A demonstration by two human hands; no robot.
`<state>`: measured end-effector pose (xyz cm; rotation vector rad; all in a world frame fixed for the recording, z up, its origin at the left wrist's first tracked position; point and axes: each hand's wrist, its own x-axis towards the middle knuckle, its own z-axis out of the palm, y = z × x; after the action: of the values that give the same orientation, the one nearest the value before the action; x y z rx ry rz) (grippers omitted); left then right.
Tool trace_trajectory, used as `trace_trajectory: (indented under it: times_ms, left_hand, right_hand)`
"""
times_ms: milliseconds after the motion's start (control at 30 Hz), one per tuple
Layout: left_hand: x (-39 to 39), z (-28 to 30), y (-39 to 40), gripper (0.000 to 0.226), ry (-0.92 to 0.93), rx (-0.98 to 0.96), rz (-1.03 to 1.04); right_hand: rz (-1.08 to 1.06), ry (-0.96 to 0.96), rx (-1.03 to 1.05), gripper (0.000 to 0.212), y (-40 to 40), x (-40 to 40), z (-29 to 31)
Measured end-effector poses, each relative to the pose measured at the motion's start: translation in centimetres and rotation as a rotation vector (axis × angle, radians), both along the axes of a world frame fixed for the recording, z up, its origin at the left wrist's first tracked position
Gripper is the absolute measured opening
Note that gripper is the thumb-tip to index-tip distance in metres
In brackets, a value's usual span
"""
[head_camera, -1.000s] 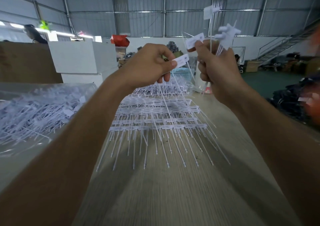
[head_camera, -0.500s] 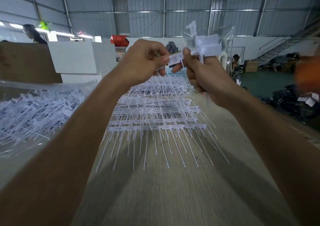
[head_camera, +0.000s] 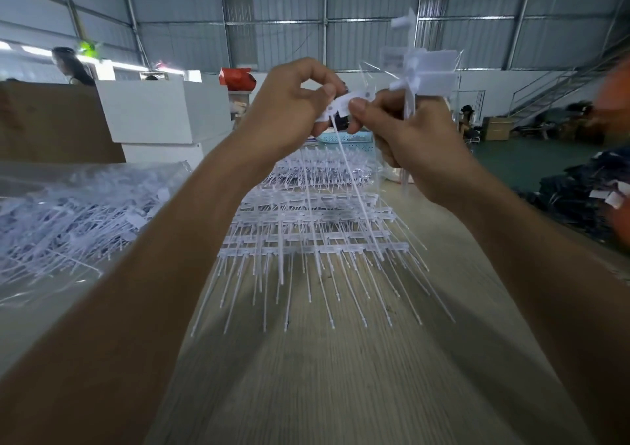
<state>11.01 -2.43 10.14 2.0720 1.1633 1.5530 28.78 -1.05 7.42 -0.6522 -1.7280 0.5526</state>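
Note:
My left hand (head_camera: 289, 107) pinches a white plastic tag tie (head_camera: 344, 102) by its flat head, and its thin tails hang down toward the table. My right hand (head_camera: 412, 138) pinches the same tie's other end with the thumb while gripping a bunch of white tag ties (head_camera: 422, 69) that stick up above the fist. Both hands are raised above several rows of laid-out tag ties (head_camera: 313, 226) on the wooden table (head_camera: 341, 376).
A clear bag of loose tag ties (head_camera: 75, 213) lies at the left. Behind it stand a cardboard box (head_camera: 51, 124) and white boxes (head_camera: 160, 110). A blue basket (head_camera: 344, 137) sits at the far end. Dark clothing (head_camera: 586, 189) is piled at the right. A person (head_camera: 71, 68) stands far left.
My hands came together: the right hand lowered its bunch toward the left, and both now pinch one tie between them.

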Motion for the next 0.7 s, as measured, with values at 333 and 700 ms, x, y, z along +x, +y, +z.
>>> trace_trajectory:
  times_ms: [333, 700]
  left_hand:
    - [-0.19, 0.05, -0.26, 0.022, -0.074, -0.085, -0.036]
    - [-0.33, 0.12, -0.35, 0.023, -0.067, -0.105, -0.058]
  right_hand:
    - [-0.037, -0.058, 0.101, 0.026, -0.14, -0.24, -0.12]
    - [-0.075, -0.059, 0.170, 0.030, -0.07, -0.70, -0.44]
